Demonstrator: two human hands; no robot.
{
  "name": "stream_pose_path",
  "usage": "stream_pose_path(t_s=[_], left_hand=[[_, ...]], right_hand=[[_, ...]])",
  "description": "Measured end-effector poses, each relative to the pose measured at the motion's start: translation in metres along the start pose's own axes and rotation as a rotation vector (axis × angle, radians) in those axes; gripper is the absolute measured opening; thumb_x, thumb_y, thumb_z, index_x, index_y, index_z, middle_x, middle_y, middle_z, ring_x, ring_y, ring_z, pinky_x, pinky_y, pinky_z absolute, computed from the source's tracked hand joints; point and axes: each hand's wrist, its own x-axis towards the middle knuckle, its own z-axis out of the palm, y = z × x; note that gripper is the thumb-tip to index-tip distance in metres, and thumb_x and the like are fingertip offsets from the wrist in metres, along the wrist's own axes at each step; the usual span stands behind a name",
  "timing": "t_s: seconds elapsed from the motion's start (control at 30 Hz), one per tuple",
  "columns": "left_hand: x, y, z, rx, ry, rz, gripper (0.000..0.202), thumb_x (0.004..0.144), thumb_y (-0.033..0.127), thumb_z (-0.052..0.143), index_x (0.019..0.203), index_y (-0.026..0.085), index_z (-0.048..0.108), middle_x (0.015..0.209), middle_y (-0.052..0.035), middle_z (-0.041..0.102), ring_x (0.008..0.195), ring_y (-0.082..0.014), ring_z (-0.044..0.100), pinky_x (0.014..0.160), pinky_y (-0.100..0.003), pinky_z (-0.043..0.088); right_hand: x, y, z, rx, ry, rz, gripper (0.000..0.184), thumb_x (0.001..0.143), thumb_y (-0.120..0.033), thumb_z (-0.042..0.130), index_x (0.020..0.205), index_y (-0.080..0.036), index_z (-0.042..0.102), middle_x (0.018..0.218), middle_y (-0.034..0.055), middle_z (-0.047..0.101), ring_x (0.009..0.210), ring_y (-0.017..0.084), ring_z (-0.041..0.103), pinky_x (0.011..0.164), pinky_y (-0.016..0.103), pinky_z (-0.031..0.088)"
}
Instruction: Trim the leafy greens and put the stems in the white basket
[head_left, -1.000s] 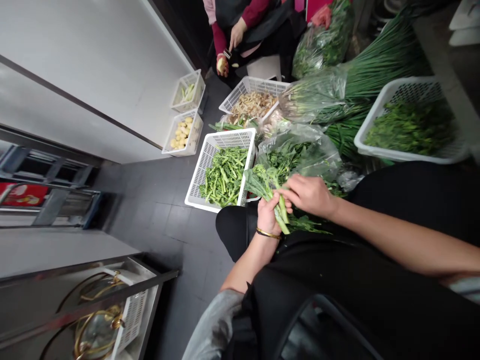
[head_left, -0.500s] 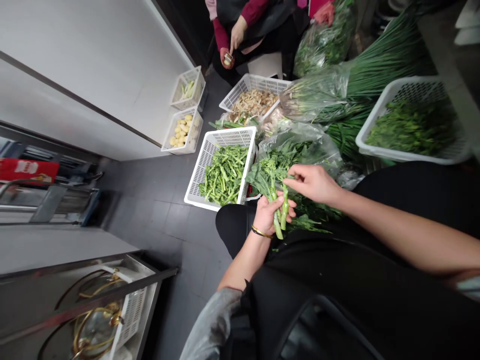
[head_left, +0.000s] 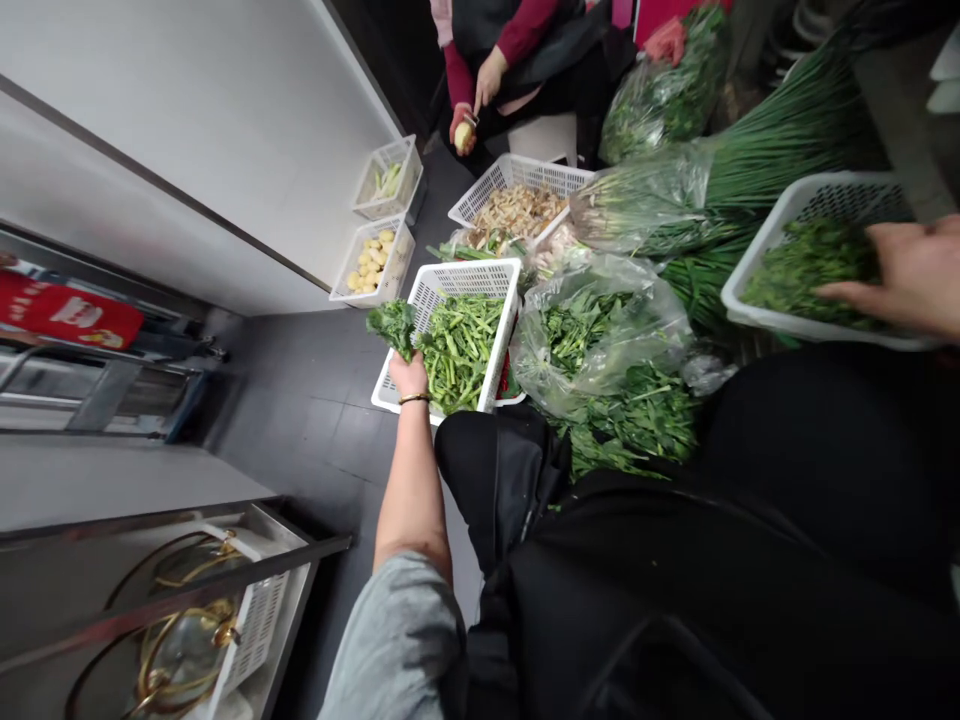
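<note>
Leaf basket point(head_left: 754, 245), stem basket point(head_left: 501, 335): we're over both

Right hand point(head_left: 915, 275) above the first, fingers apart. Our left hand point(head_left: 409, 374) grips a greens bunch point(head_left: 393, 326) by its stems; leafy tops stick out past the fist, at the stem basket's left edge.

The left arm point(head_left: 411, 490) is outstretched, fingers point(head_left: 414, 366) curled; right fingers point(head_left: 891, 243) are parted.

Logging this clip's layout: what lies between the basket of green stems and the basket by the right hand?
In the head view, a clear plastic bag of leafy greens lies between them, plus green stalks nearer the second basket.
</note>
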Motion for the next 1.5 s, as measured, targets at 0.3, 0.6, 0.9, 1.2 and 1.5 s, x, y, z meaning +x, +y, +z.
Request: stream_pose_path(t_s=[0.3,0.6,0.9,1.2,1.5], left_hand=[[-0.135,-0.028,0.059,-0.288,-1.137,-0.468,0.033,0.066,0.029,0.073,0.089,0.007,0.062,0.083,-0.0144,0.067,0.066,-0.0218,0.067,0.048,-0.028,0.052],[-0.150,-0.035,0.064,-0.632,-0.822,-0.659,0.013,0.080,0.019,0.060,0.080,0.017,0.048,0.067,0.0003,0.052,0.041,-0.0008,0.033,0.033,-0.009,0.019],[-0.158,-0.045,0.065,-0.663,-0.698,-0.355,0.019,0.077,0.025,0.064,0.084,0.018,0.048,0.066,0.0007,0.055,0.041,-0.0028,0.036,0.034,-0.013,0.023],[-0.170,-0.049,0.073,-0.502,-0.509,-0.139,0.038,0.066,0.034,0.076,0.092,0.016,0.055,0.067,0.0017,0.057,0.044,-0.0048,0.045,0.035,-0.015,0.029],[-0.168,-0.059,0.070,-0.442,-0.507,-0.038,0.035,0.069,0.036,0.074,0.093,0.016,0.058,0.068,0.0006,0.059,0.043,-0.0046,0.045,0.036,-0.017,0.030]], right_hand=[[-0.069,-0.211,0.004,1.153,-0.840,-0.110,0.034,0.071,-0.050,0.066,0.078,-0.017,0.068,0.052,-0.0006,0.059,0.046,0.011,0.052,0.046,0.025,0.039],[-0.078,-0.207,0.017,1.469,-0.734,0.053,0.038,0.074,-0.051,0.063,0.060,-0.018,0.052,0.043,-0.0032,0.050,0.039,0.009,0.043,0.044,0.024,0.034],[-0.100,-0.197,0.002,1.099,-0.671,-0.142,0.035,0.084,-0.048,0.051,0.066,-0.018,0.057,0.052,-0.0027,0.052,0.044,0.009,0.045,0.046,0.023,0.033],[-0.099,-0.214,0.006,1.081,-0.471,-0.245,0.031,0.085,-0.040,0.049,0.062,-0.019,0.047,0.052,-0.0010,0.054,0.047,0.010,0.047,0.050,0.023,0.034],[-0.065,-0.188,-0.006,0.848,-0.838,-0.322,0.039,0.080,-0.056,0.051,0.077,-0.017,0.056,0.055,-0.0019,0.056,0.048,0.010,0.050,0.049,0.022,0.033]])
